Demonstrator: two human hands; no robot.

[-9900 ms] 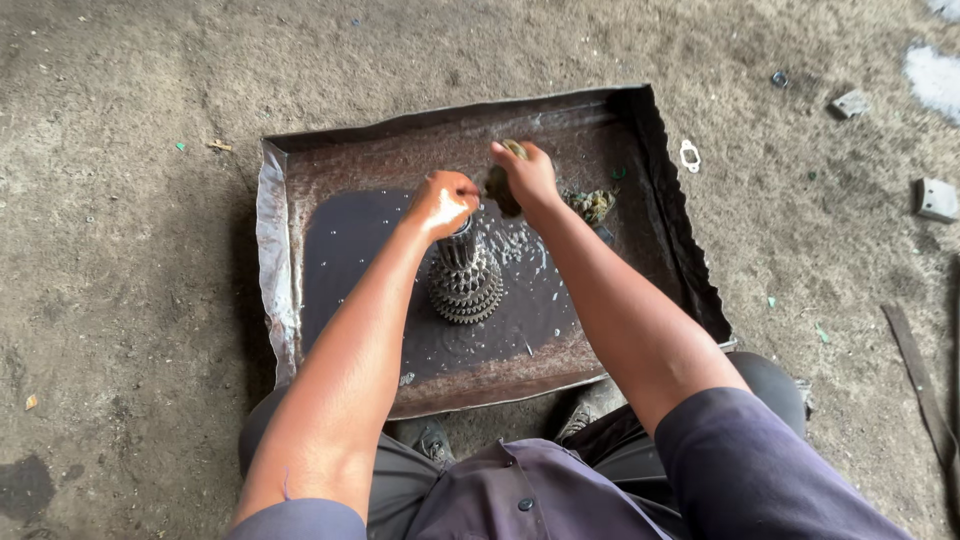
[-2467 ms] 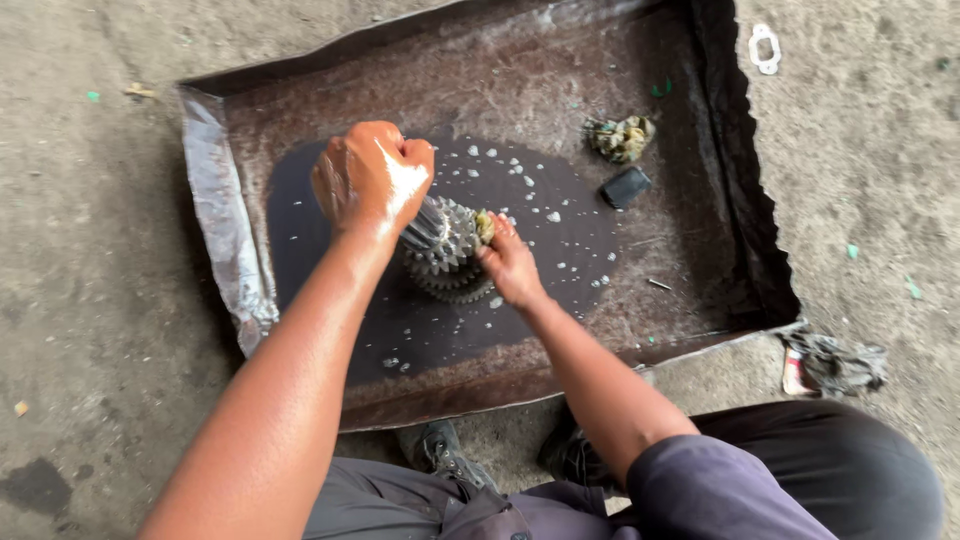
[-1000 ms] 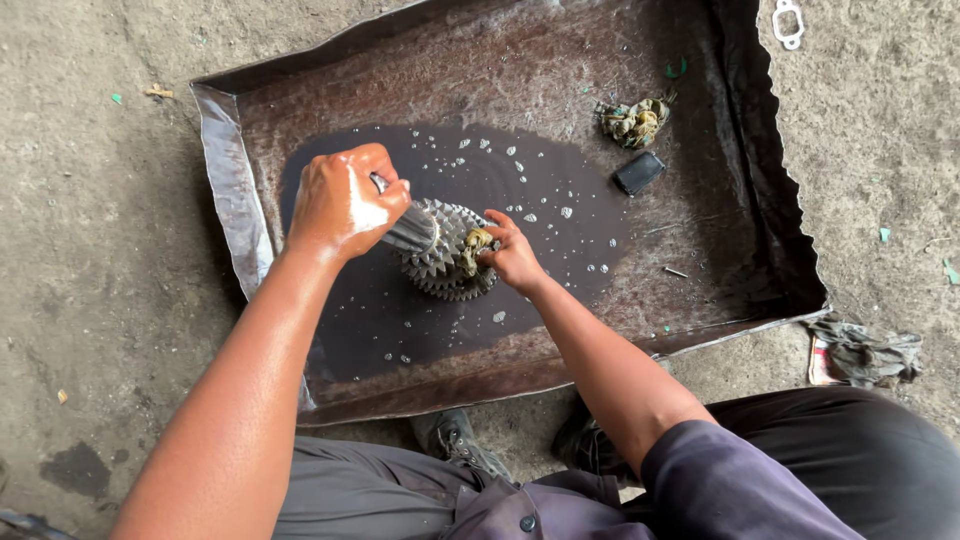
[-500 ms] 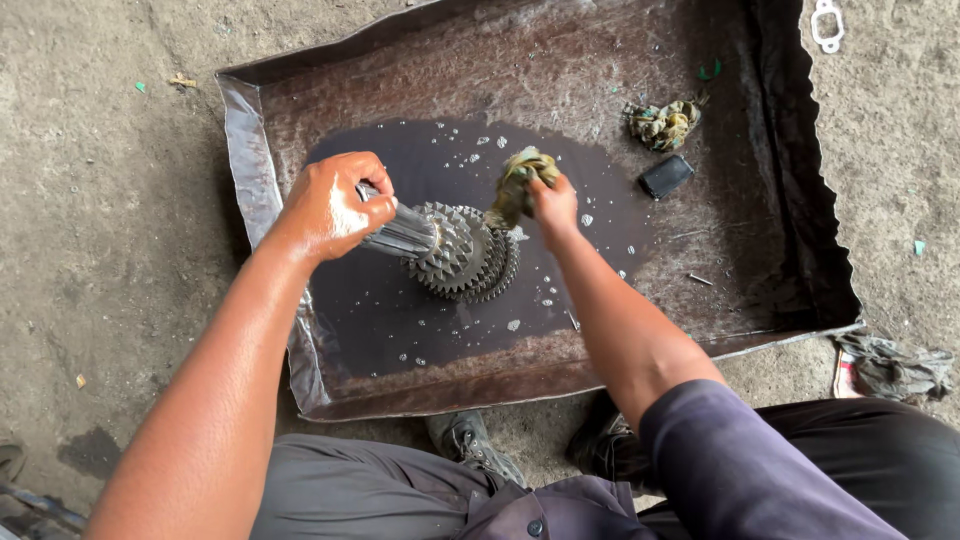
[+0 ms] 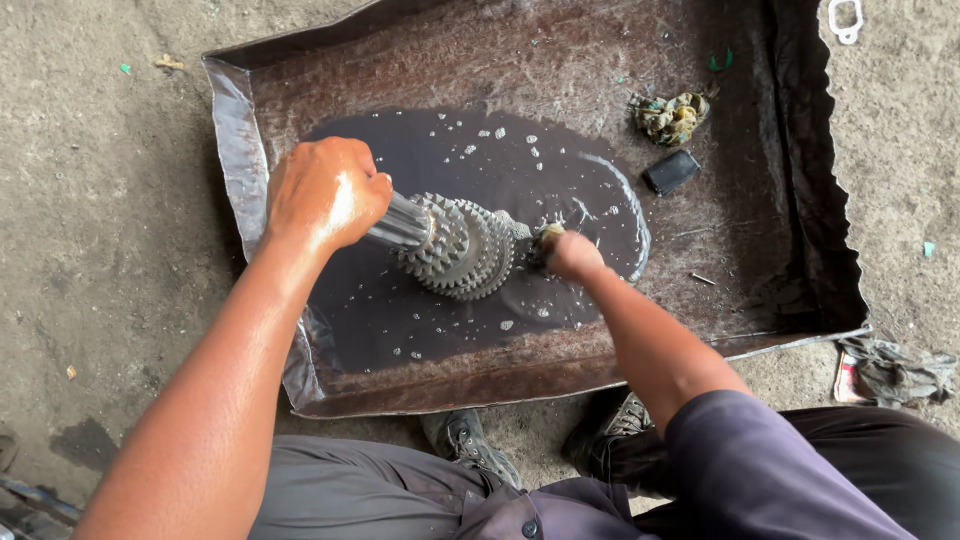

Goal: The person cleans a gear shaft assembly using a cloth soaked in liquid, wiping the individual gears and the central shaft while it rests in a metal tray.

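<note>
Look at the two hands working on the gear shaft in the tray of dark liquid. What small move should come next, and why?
Probably the left hand should turn the gear shaft a little. It grips the shaft's end, tilted over the dark liquid, while the right hand presses a small wad against the gear teeth on one side. Turning would bring other teeth to that hand.

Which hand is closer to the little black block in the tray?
Right. The right hand is just below-left of the black block; the left hand grips the gear shaft, farther left.
</note>
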